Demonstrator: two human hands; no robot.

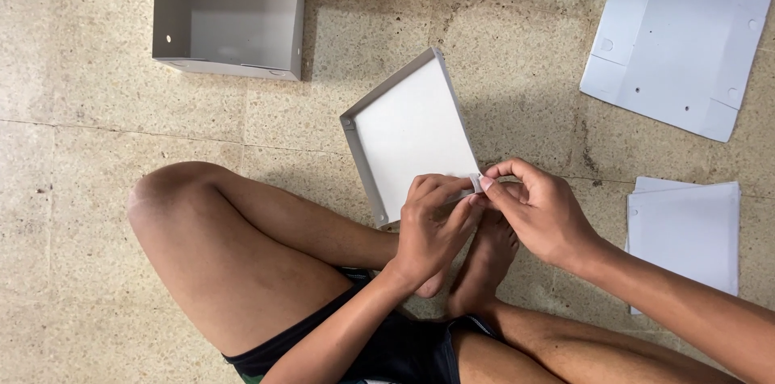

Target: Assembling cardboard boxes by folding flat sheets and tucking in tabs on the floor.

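Left hand (432,226) and right hand (537,210) pinch corner flap (477,184) of half-folded white cardboard lid (412,130), steadied against floor (517,69) for folding.

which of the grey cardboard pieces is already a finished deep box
The grey box at top left: four tall walls standing. The others are a shallow tray in hand and flat sheets.

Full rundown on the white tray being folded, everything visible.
The tray is a shallow, partly folded lid of white-grey cardboard, with a flat white panel and low raised walls along its left and far edges. It sits tilted, its far corner pointing away, over the speckled floor in front of the person's crossed legs. The left hand grips its near edge; the right hand pinches a small flap at the near right corner. No print or damage shows.
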